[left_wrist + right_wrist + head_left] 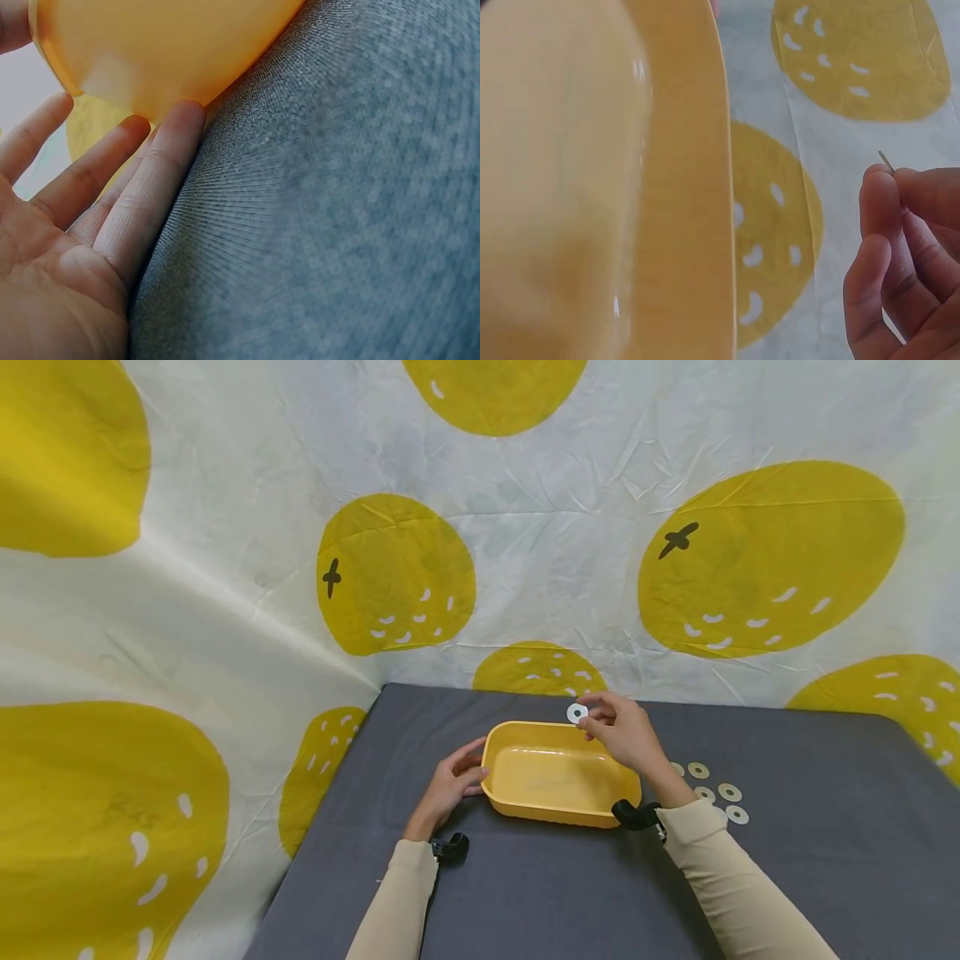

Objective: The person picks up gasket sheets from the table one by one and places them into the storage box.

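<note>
Pinching a flat white ring-shaped washer (577, 712) between fingertips, the right hand (622, 732) is hovering it above the far rim of the yellow oval plastic tub (557, 774). Left hand (452, 782), fingers straight, is pressing the tub's left wall, likely steadying it. More white washers (718, 792) are lying right of the tub on the grey cloth table (825, 860).

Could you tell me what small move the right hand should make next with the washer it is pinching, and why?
Probably bring the washer slightly nearer and release it: the right hand pinches it above the far rim of the empty yellow tray, which the left hand steadies, while more washers wait on the mat.
</note>
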Demonstrator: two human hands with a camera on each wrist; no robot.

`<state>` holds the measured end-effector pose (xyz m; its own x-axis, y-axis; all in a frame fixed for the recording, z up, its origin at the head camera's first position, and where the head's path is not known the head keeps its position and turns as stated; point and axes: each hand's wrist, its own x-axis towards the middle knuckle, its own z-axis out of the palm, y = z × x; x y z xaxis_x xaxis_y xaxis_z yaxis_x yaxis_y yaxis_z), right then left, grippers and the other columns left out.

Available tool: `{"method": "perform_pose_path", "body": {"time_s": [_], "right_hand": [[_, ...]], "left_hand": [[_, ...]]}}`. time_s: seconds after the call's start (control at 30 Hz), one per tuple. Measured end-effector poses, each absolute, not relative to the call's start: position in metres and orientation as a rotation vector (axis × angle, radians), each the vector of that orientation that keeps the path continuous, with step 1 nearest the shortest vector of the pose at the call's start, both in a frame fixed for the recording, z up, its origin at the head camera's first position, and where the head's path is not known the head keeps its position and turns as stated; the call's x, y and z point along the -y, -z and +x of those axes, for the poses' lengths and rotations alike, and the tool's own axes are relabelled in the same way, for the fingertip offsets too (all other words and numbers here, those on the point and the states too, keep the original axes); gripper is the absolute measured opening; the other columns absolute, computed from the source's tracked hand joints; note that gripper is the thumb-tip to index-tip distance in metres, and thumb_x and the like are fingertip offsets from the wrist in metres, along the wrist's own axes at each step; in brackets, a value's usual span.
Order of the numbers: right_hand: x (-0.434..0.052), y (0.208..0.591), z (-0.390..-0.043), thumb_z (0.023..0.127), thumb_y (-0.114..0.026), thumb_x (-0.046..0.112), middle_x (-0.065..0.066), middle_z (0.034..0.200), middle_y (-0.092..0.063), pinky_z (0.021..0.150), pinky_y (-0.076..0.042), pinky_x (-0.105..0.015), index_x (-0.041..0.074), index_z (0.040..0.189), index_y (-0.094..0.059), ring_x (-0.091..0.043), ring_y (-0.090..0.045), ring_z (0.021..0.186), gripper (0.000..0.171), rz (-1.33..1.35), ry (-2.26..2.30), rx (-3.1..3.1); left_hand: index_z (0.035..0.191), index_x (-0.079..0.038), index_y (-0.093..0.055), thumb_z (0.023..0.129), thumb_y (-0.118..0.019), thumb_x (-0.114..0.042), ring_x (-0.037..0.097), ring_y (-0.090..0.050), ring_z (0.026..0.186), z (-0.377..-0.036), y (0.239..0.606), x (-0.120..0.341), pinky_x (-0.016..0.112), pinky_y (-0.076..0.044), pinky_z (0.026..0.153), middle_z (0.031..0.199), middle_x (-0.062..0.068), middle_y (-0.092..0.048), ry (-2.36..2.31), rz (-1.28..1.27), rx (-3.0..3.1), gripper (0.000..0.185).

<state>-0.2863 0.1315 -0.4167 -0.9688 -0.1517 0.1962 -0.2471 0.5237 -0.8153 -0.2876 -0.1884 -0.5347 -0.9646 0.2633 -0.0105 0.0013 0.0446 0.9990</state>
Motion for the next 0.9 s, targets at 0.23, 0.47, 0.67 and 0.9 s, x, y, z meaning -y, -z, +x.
{"method": "perform_pose_path", "body": {"time_s": [0.23,0.47,0.67,0.9], "right_hand": [[-0.105,0.424,-0.288,0.096,-0.071,0.010,-0.009,0.091,-0.076,0.066,-0.055,-0.032,0.008,0.129,-0.066,-0.035,-0.072,0.081,0.034,0.362,-1.552,2.624],[-0.087,0.433,-0.289,0.096,-0.071,0.008,-0.017,0.094,-0.076,0.061,-0.054,-0.033,0.006,0.128,-0.066,-0.044,-0.071,0.084,0.033,0.363,-1.674,2.601],[-0.077,0.440,-0.292,0.097,-0.070,0.008,-0.020,0.095,-0.075,0.061,-0.055,-0.035,0.003,0.130,-0.065,-0.041,-0.072,0.083,0.034,0.329,-1.741,2.607],[-0.062,0.452,-0.300,0.096,-0.070,0.007,-0.024,0.094,-0.075,0.068,-0.057,-0.031,0.003,0.127,-0.066,-0.043,-0.071,0.084,0.031,0.290,-1.754,2.612]], "left_hand": [[0.152,-0.032,-0.051,0.097,-0.072,-0.022,0.026,-0.067,0.120,-0.288,0.535,0.189,0.036,-0.063,0.087,0.144,0.014,-0.060,-2.033,0.287,-2.118,0.060],[0.150,-0.034,-0.051,0.096,-0.073,-0.024,0.026,-0.067,0.121,-0.288,0.534,0.190,0.037,-0.063,0.088,0.145,0.012,-0.060,-2.026,0.289,-2.121,0.059],[0.151,-0.034,-0.051,0.097,-0.071,-0.022,0.027,-0.067,0.121,-0.288,0.534,0.189,0.037,-0.063,0.088,0.145,0.012,-0.060,-2.019,0.289,-2.122,0.059],[0.152,-0.033,-0.050,0.098,-0.070,-0.022,0.025,-0.067,0.119,-0.287,0.534,0.190,0.037,-0.063,0.088,0.144,0.013,-0.060,-2.025,0.283,-2.119,0.059]]}}
